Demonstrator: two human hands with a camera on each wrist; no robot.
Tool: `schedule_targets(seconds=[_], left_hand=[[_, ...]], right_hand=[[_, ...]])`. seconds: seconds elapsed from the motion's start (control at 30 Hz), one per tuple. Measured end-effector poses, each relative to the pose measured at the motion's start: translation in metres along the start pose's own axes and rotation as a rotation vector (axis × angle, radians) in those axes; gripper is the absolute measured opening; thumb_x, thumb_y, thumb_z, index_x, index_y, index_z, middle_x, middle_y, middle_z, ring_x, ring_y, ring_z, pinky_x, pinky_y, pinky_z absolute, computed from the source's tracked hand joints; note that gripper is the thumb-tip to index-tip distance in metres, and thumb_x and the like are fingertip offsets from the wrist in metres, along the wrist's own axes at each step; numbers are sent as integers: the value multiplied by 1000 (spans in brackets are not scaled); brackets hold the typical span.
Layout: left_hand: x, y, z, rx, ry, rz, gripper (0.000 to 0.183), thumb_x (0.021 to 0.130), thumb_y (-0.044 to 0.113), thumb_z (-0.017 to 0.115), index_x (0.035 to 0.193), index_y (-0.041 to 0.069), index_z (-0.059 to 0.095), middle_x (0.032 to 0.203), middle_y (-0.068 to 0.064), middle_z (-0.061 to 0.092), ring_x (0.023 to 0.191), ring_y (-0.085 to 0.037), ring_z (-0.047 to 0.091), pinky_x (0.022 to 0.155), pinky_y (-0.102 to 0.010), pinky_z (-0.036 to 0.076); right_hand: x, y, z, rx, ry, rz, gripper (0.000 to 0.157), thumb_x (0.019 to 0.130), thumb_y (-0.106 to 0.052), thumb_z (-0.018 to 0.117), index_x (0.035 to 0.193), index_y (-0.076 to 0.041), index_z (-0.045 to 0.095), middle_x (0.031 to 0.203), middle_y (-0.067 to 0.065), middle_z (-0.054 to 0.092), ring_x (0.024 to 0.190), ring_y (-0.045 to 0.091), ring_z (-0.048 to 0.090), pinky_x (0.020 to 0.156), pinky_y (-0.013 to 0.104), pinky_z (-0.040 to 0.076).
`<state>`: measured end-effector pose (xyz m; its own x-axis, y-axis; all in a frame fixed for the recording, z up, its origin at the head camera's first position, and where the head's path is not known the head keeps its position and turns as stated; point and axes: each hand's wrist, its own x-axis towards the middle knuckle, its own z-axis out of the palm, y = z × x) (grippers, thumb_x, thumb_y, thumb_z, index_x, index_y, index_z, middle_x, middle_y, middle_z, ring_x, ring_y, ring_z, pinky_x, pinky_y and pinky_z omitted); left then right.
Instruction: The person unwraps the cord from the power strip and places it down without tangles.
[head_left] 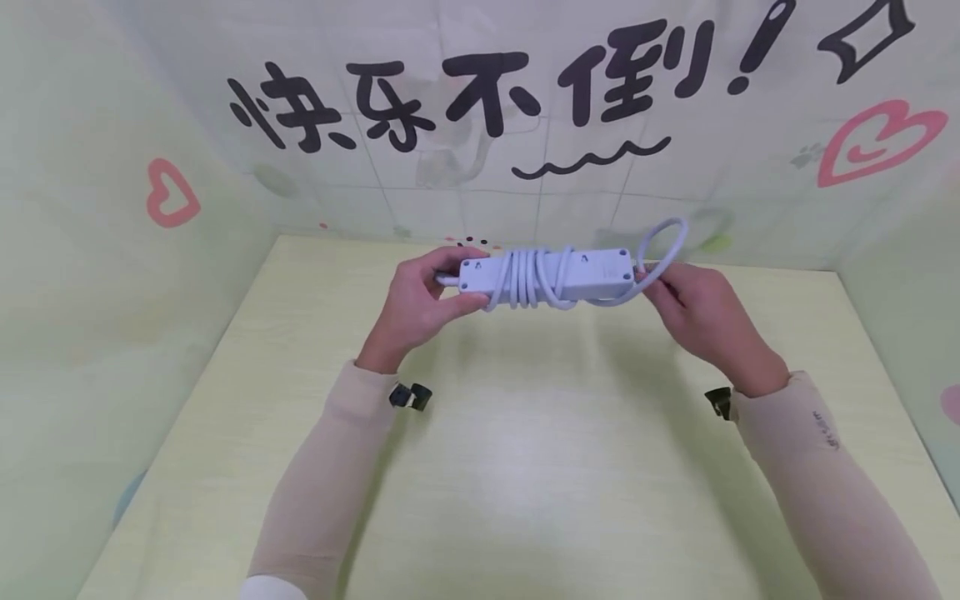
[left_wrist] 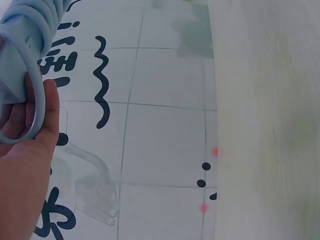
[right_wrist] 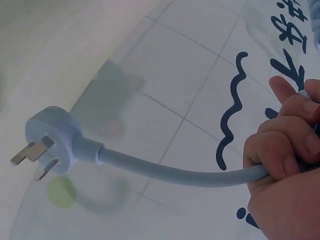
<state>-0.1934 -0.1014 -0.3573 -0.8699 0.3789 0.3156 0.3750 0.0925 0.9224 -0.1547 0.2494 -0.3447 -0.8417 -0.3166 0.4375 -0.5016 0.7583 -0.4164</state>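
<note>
A pale power strip (head_left: 600, 271) is held up above the table, its screwed flat face toward the head camera. Its cord (head_left: 522, 279) is wound several turns around the middle. My left hand (head_left: 412, 300) grips the strip's left end, thumb below and fingers above. At the right end my right hand (head_left: 701, 312) holds the cord in curled fingers, below a loose loop (head_left: 681, 237). In the right wrist view a plug (right_wrist: 55, 137) with three metal prongs hangs out from that hand on a short length of cord. The left wrist view shows a cord loop (left_wrist: 37, 95) across the left fingers.
A light wood-look table (head_left: 525, 467) lies beneath both hands. Behind it rises a printed backdrop (head_left: 330, 200) with large black characters, and pale side panels (head_left: 67, 275) stand left and right. Dark wrist-worn devices (head_left: 411, 396) sit at both cuffs.
</note>
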Motion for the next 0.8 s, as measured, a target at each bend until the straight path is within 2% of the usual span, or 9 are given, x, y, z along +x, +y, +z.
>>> schedule_targets(seconds=[0.1,0.2,0.27,0.37,0.43,0.53,0.57,0.67,0.8], left_hand=[[-3,0,-1,10,-53,-41,44,84,0,78,127,-2,66,121,-20,68,100,-21,64,84,-21,58],[-6,-2,-2,47,-87,-83,44,85,5,80,127,2,67,119,-16,70,100,-22,64,83,-22,58],[-6,-4,-1,85,-95,-93,44,85,8,80,127,5,67,119,-13,70,101,-22,64,84,-23,58],[-3,-10,-1,128,-67,-87,44,86,11,81,128,7,67,120,-12,71,102,-22,65,85,-23,57],[-2,-13,-3,133,-22,-86,44,86,10,81,128,7,68,120,-14,71,102,-21,64,85,-22,57],[-2,-16,-11,119,70,-94,45,85,6,80,129,5,67,122,-16,69,102,-20,62,86,-19,56],[-3,-16,-14,111,98,-96,46,85,4,80,129,5,67,124,-17,68,102,-20,62,86,-17,56],[-5,-18,-22,74,154,-96,47,85,0,79,130,3,67,130,-18,67,104,-19,62,88,-17,57],[-6,-20,-27,19,173,-87,47,85,0,78,131,2,66,134,-17,66,106,-18,63,89,-20,59]], right_hand=[[2,-3,-7,59,59,9,20,99,-6,62,114,0,74,91,13,77,65,5,45,61,16,34],[3,-6,-13,124,124,11,17,97,-2,64,110,0,76,109,16,78,75,-6,51,65,12,36],[3,-8,-16,176,177,-8,17,94,3,66,106,0,77,106,17,78,75,-11,52,65,11,36],[1,-9,-22,195,210,-89,15,93,3,67,103,-1,78,87,12,77,69,-9,49,61,13,33],[-3,-8,-24,117,191,-177,16,99,-11,65,101,-4,79,73,4,68,63,-3,42,58,14,31],[-10,-5,-23,-42,110,-281,40,105,-37,54,97,-8,80,62,-6,51,59,0,32,53,15,28],[-13,-3,-23,-97,86,-303,49,106,-45,49,92,-10,79,61,-7,50,57,0,32,51,15,28],[-21,7,-24,-198,26,-319,61,106,-54,38,88,-12,79,61,-8,59,52,0,39,47,20,35],[-32,30,-28,-303,-42,-306,68,107,-56,29,90,-12,79,67,-6,70,52,4,51,45,28,41]])
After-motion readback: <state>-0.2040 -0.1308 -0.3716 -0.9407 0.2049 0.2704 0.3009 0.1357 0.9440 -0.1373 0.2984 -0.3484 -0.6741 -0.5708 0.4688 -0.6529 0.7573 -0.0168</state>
